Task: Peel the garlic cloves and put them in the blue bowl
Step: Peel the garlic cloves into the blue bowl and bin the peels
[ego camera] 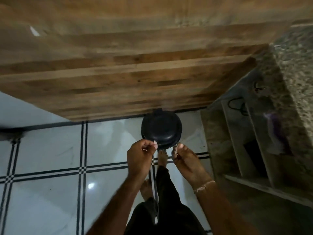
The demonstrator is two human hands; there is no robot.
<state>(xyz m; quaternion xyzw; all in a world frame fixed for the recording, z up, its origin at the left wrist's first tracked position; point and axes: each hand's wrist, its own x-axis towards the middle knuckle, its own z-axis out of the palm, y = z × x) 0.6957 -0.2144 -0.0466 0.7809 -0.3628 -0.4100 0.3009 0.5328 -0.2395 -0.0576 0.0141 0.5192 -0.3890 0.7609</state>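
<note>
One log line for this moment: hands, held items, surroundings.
left hand: pinches pale scrap | right hand: fingers curled, item unclear | below hands: black round bin on tiled floor

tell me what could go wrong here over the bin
1. The black bin looks lidded, so the pale scrap pinched in the left hand may land on the lid or the glossy tiled floor.
2. A bare foot stands just below; dropped scraps could be trodden or slipped on.

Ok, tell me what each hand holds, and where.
Left hand pinches a small pale scrap by one end. Right hand: cannot be told.
</note>
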